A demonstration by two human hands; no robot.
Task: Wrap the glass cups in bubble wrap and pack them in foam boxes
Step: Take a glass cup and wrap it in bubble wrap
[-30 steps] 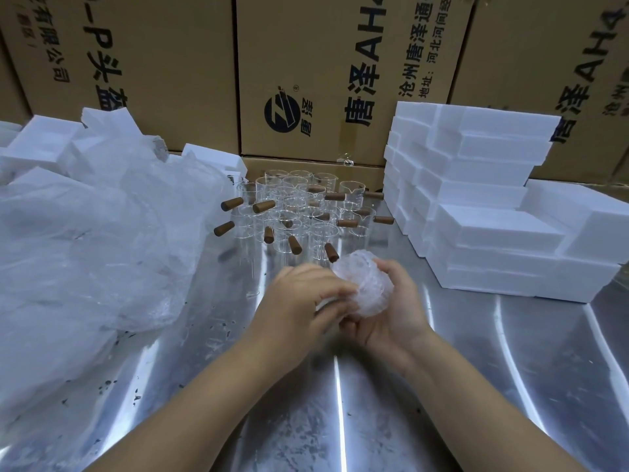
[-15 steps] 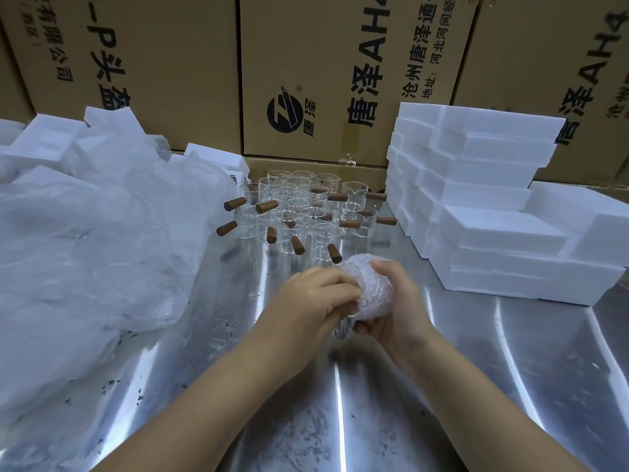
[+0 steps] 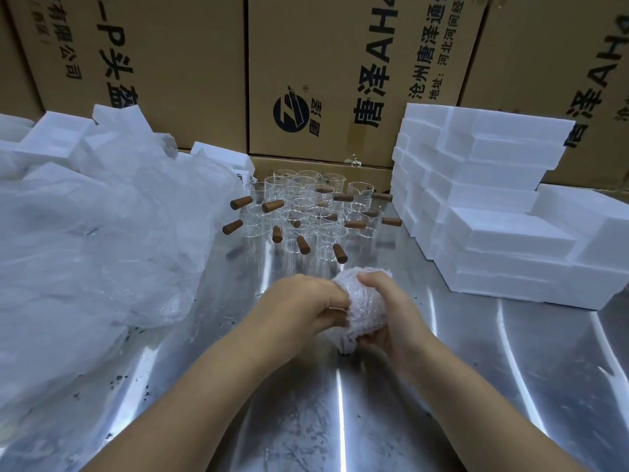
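Now the left hand [image 3: 306, 306] and right hand [image 3: 388, 311] both grip a bubble-wrapped bundle [image 3: 362, 308] (contents hidden) above the steel tabletop [image 3: 340, 420].

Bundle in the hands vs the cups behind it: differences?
The bundle is bubble-wrapped and opaque white; the glass cups are bare and clear. The left hand and right hand grip the bundle; the glass cups stand untouched on the steel table.

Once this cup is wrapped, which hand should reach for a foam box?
Right, probably. The foam boxes are stacked on the same side as the right hand, with nothing between. The left hand also grips the wrapped cup and could hold it alone.
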